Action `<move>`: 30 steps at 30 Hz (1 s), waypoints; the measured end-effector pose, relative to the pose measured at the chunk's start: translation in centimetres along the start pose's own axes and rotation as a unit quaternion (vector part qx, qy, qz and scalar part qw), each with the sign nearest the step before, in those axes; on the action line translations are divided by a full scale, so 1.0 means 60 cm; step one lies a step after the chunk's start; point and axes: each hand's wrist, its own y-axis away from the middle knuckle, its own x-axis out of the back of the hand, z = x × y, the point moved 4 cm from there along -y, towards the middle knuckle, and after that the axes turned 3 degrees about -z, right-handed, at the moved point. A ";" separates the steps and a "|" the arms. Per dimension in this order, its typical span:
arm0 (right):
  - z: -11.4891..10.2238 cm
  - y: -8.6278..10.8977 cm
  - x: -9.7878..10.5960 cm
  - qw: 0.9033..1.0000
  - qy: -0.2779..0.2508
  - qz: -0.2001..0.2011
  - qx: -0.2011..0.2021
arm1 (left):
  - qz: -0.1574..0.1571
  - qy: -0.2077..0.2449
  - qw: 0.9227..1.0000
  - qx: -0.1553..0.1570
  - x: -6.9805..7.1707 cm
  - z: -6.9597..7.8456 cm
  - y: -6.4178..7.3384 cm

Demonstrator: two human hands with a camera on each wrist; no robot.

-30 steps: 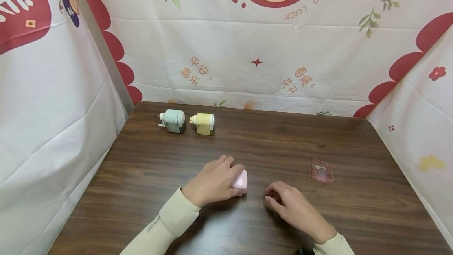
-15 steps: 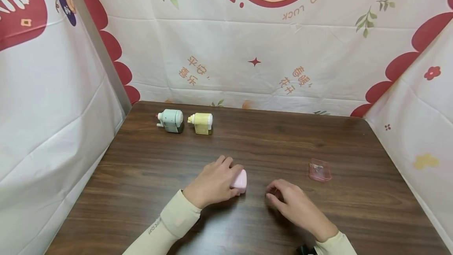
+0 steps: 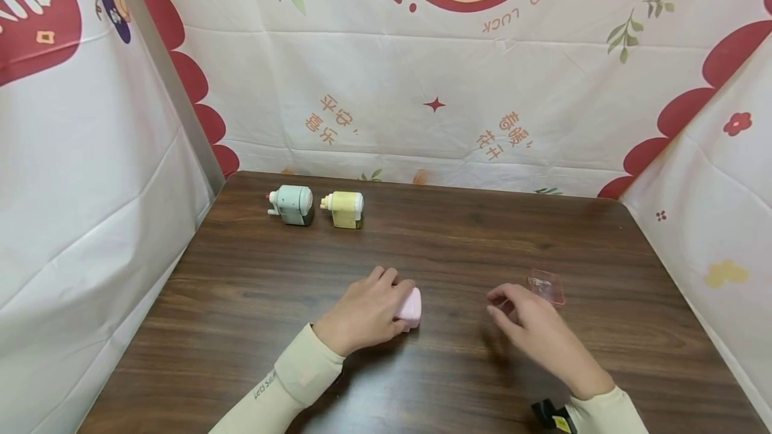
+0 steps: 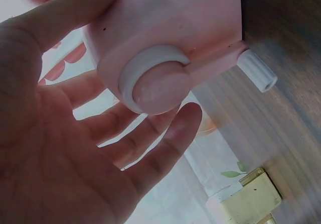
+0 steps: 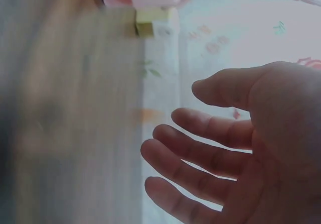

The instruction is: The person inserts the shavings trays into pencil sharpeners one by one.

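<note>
My left hand [image 3: 362, 313] grips a pink crank pencil sharpener [image 3: 411, 308] low over the middle of the table. In the left wrist view, the thumb lies on the sharpener's body [image 4: 165, 23], and its crank ends in a white handle [image 4: 257, 71]. To the right, my right hand [image 3: 539, 330] holds nothing; in the right wrist view its fingers [image 5: 185, 171] are loosely bent and apart. Just beyond that hand is a shallow, clear pink tray [image 3: 556, 295] with small bits in it, partly hidden by the hand.
Toward the back left of the dark wooden table [image 3: 452, 240] stand a mint-green crank sharpener [image 3: 294, 205] and a yellow one [image 3: 346, 210]. Printed white cloth [image 3: 386, 72] hangs behind the table and along both sides.
My right hand has moved right and slightly away from me, toward the pink tray. The left hand and the pink pencil sharpener have stayed in place.
</note>
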 end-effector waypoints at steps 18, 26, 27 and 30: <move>0.117 -0.020 0.101 0.967 0.084 -0.086 -0.224 | -0.012 0.000 1.000 0.006 0.000 0.001 0.003; 0.173 -0.032 0.069 0.938 0.084 -0.175 -0.286 | -0.012 0.004 1.000 0.009 -0.004 0.002 0.002; 0.177 -0.033 0.064 0.937 0.083 -0.179 -0.288 | -0.013 0.006 1.000 0.009 -0.005 0.002 0.001; 0.183 -0.037 0.055 0.934 0.088 -0.187 -0.291 | -0.014 0.012 1.000 0.011 -0.006 0.001 0.001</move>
